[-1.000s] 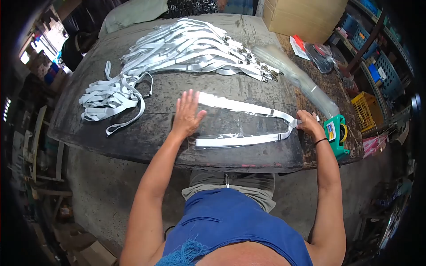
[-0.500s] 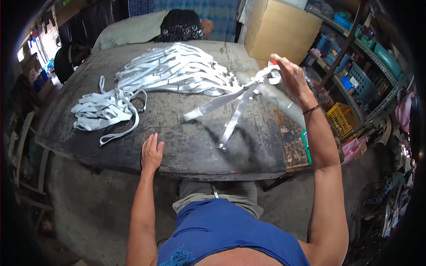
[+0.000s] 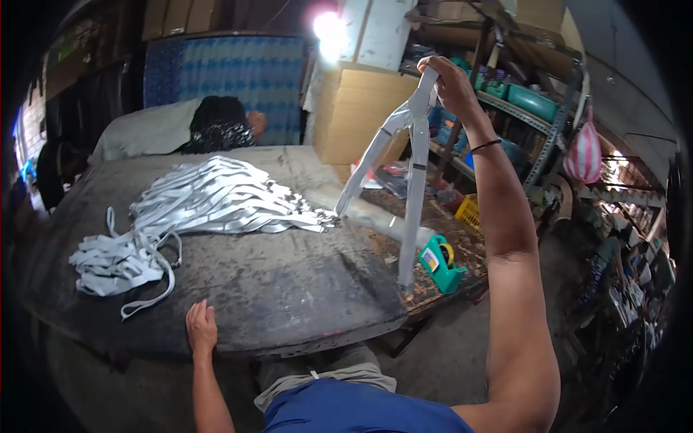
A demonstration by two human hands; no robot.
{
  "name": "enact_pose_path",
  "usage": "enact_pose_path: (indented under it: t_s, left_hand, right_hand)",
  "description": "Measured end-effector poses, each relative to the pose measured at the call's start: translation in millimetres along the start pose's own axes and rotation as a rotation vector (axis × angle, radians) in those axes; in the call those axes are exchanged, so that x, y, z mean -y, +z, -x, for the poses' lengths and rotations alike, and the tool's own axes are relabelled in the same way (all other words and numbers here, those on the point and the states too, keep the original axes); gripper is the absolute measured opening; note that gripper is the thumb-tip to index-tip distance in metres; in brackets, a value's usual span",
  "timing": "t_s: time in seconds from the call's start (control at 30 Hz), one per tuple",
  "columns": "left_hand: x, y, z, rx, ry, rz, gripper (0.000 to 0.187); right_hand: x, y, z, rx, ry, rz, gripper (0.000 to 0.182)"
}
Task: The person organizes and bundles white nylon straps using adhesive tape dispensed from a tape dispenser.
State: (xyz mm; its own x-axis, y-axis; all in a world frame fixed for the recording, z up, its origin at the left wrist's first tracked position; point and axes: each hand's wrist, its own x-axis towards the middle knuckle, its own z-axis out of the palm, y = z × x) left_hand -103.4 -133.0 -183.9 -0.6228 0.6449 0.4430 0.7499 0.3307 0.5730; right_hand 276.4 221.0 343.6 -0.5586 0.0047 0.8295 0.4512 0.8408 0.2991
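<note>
My right hand (image 3: 449,85), raised high at upper right, is closed on the top of a white strap (image 3: 416,180). Two long flat tails hang from it, with small dark fittings partway down; one reaches down near the table's right part. Against the front edge of the dark worn table (image 3: 289,303) rests my left hand (image 3: 202,326), fingers stretched out and holding nothing. Beyond it lies a tangled bundle of white straps (image 3: 119,265), with one loop trailing toward the hand. A large fanned pile of white straps (image 3: 216,193) covers the table's middle.
A green tape dispenser (image 3: 440,263) stands at the right table corner, beside a clear plastic roll (image 3: 372,216). Behind are a large cardboard box (image 3: 354,108) and a black plastic bag (image 3: 219,124). Metal shelves (image 3: 516,112) and a yellow basket (image 3: 469,214) are at right.
My right hand has risen with the strap, whose tails now hang down instead of trailing over the table. The view has tilted up and turned right. My left hand stays at the table edge.
</note>
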Motion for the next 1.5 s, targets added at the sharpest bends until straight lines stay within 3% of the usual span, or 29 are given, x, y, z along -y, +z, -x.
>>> enact_pose_path:
  t_s: [0.1,0.23,0.47,0.53,0.7,0.77,0.87,0.93,1.0,1.07,1.1,1.13,1.2,1.37,1.5]
  left_hand:
    - [4.1,2.3,-0.1,-0.002,-0.018,0.032,0.042]
    - [5.1,2.1,-0.2,-0.006,-0.018,0.068,0.041]
    - [-7.5,-2.4,-12.1,0.062,0.039,0.062,0.031]
    - [-16.9,9.8,-40.1,-0.01,0.151,0.348,0.025]
    - [-219.0,-65.1,-104.0,0.023,0.491,0.668,0.026]
    - [-285.9,-90.5,-121.7,0.065,0.687,0.702,0.032]
    - [-359.4,-108.1,-140.1,0.024,0.782,0.591,0.049]
    - [-387.6,-117.0,-141.4,0.185,0.626,0.666,0.055]
    - [-392.2,-111.6,-147.7,0.256,0.599,0.742,0.05]
    - [-390.7,-113.7,-147.5,0.616,0.391,0.824,0.042]
    - [-386.0,-110.1,-144.6,0.67,0.41,1.009,0.037]
    - [-381.8,-109.7,-144.5,0.671,0.4,1.003,0.037]
    - [-372.7,-109.9,-145.5,0.96,0.375,1.296,0.037]
    - [-359.8,-108.5,-143.9,1.023,0.4,1.384,0.04]
    - [-351.8,-114.2,-139.0,0.917,0.312,1.284,0.04]
  right_hand:
    - [-17.7,-28.2,-2.3,0.009,0.027,-0.003,0.034]
    - [-29.7,-58.5,-0.7,0.06,0.173,-0.044,0.034]
    - [-19.0,-87.6,6.6,0.12,0.188,-0.059,0.027]
    - [-7.0,-88.8,7.5,0.174,0.107,-0.088,0.023]
    - [22.1,-71.9,3.0,0.265,-0.087,-0.102,0.009]
    - [36.5,-62.3,-1.3,0.345,-0.142,-0.134,0.009]
    - [62.3,-48.2,-2.8,0.317,-0.175,-0.162,0.009]
    - [75.8,-41.8,-3.4,0.308,-0.172,-0.162,0.009]
    - [85.3,-39.1,-3.2,0.298,-0.244,-0.199,0.011]
    - [87.0,-32.6,-5.0,0.294,-0.243,-0.203,0.013]
    - [85.8,-28.8,-6.9,0.279,-0.293,-0.213,0.015]
    - [85.7,-24.6,-6.9,0.265,-0.341,-0.224,0.016]
    - [97.5,-20.0,-4.1,0.27,-0.303,-0.236,0.018]
    - [99.3,1.2,-3.4,0.179,-0.367,-0.218,0.022]
    - [106.8,5.3,-3.2,0.212,-0.317,-0.199,0.021]
